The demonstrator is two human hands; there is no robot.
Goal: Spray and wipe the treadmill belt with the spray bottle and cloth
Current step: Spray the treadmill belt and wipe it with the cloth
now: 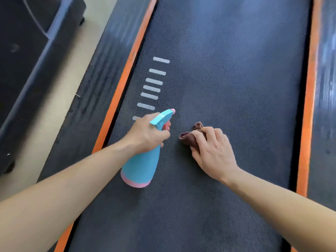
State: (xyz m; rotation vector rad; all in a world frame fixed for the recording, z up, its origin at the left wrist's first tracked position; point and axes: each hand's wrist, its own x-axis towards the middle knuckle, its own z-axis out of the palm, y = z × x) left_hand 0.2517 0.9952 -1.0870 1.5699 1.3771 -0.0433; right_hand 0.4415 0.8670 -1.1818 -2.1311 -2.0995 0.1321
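My left hand (145,136) has its fingers (164,135) curled round the neck of the blue-and-pink spray bottle (141,166). The bottle's long axis runs from its base near me to its nozzle, which points away up the treadmill belt (227,79) and slightly right. Just beside it, my right hand (213,151) bunches the brown cloth (188,138) under bent fingers (209,132) against the belt, near the white bars (154,81) and the orange edge strip (123,82).
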